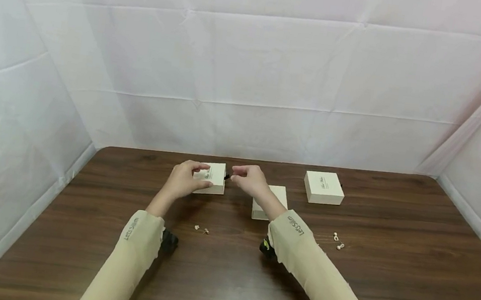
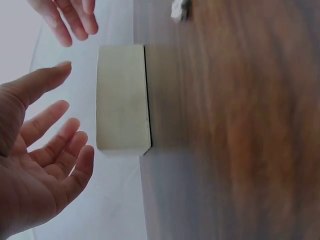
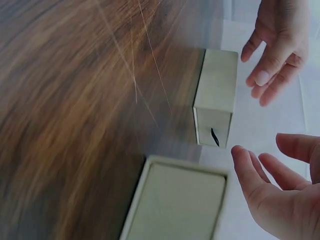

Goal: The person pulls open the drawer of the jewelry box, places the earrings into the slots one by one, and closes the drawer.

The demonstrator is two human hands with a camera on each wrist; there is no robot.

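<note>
Left box point(image 1: 212, 177): cream, lidded, on the brown table point(image 1: 385, 288), far centre-left. A short black tab point(image 3: 214, 136) shows on its right end face; small lettering on the lid is too small to read.

Left hand point(image 1: 185, 179): at the box's 9 o'clock, fingers relaxed and spread, holding nothing. The wrist view shows a gap between fingers point(image 2: 50, 120) and box; the head view cannot confirm contact.

Right hand point(image 1: 249, 178): at the box's 3 o'clock, just beside the tab, fingers loosely bent, holding nothing. It appears clear of the box in its wrist view.

Middle box point(image 1: 270, 204): at the left box's 4 o'clock, partly hidden by the right wrist.

Right box point(image 1: 323, 187): well apart at 3 o'clock, fully visible.

Two clusters of small pale items: one point(image 1: 201, 229) near the left forearm, one point(image 1: 338, 241) at the right box's 6 o'clock. Too small to identify.

Wrist views are motion-blurred; both beige sleeves cut off at the bottom edge.
</note>
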